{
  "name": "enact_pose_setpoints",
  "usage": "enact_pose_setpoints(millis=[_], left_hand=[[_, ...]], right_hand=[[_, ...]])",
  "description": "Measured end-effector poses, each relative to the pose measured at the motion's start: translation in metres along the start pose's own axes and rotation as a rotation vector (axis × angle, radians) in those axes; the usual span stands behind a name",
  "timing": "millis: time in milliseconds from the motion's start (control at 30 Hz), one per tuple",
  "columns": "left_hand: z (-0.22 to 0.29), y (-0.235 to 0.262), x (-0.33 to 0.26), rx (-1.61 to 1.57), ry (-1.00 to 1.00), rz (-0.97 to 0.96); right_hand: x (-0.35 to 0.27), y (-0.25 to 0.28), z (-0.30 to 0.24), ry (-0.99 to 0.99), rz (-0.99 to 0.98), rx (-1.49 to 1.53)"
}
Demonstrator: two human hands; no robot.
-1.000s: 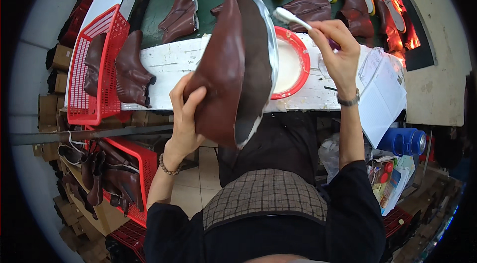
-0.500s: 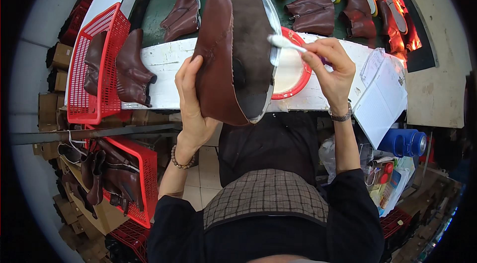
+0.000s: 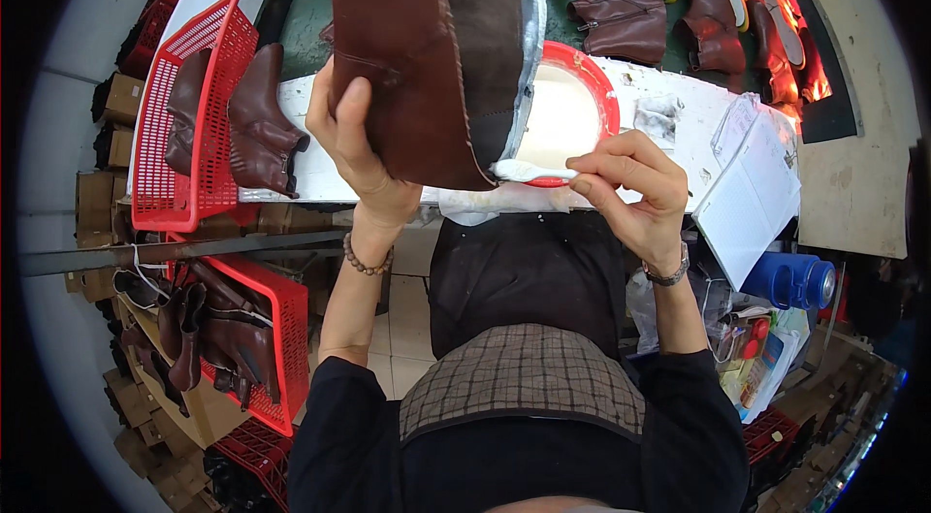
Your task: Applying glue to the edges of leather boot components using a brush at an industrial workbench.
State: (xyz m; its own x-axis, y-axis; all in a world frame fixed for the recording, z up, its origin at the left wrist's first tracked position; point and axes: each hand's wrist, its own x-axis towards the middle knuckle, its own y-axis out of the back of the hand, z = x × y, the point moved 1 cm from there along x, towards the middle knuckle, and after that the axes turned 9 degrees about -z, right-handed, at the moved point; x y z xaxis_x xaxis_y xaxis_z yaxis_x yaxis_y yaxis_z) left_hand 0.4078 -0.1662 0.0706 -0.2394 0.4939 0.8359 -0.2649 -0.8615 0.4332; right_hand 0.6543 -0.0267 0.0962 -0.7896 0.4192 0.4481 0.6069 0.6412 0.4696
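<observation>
Close above the table, my left hand (image 3: 364, 149) is closed around the lower part of a brown leather boot upper (image 3: 393, 67). Its dark lining faces right, and a whitish coated band runs along its raw edge. My right hand (image 3: 640, 188) pinches a small brush (image 3: 533, 172) whose head is covered in white paste. The brush head touches the edge of the upper at its lowest corner. Behind it sits a red bowl (image 3: 608, 101) of creamy white liquid, partly hidden by the upper.
On the left are a red basket (image 3: 218, 125) with a boot inside and another brown boot (image 3: 260, 120) beside it. A lower red basket (image 3: 291, 348) holds several uppers. Brown and yellow boots (image 3: 626, 14) line the green surface. A notebook (image 3: 747, 198) and blue bottle (image 3: 790, 280) are at right.
The boot upper has moved up and slightly left, showing more of the bowl. The brush has travelled down along the coated edge to its lower corner.
</observation>
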Motion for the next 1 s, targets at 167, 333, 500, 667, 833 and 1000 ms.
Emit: enact_pose_setpoints(millis=[167,333,500,667,833,1000], left_hand=[[-0.012,-0.006,-0.003,0.083,-0.121,-0.009],[0.0,0.031,-0.007,0.178,0.127,-0.148],[-0.024,0.047,-0.032,-0.509,0.505,-0.096],[-0.131,0.065,-0.16,-0.625,0.884,0.035],[-0.13,0.02,-0.176,-0.851,1.107,0.195],[-0.129,0.016,-0.18,-0.569,1.063,0.068]], right_hand=[[0.002,-0.003,-0.005,-0.065,-0.111,0.07],[0.004,0.015,0.023,-0.154,0.037,-0.1],[0.006,0.017,0.082,-0.271,-0.031,-0.614],[0.018,0.011,0.077,-0.218,-0.194,-0.842],[0.008,0.029,0.094,-0.192,0.114,-0.377],[-0.028,0.019,0.155,-0.256,0.308,-0.157]])
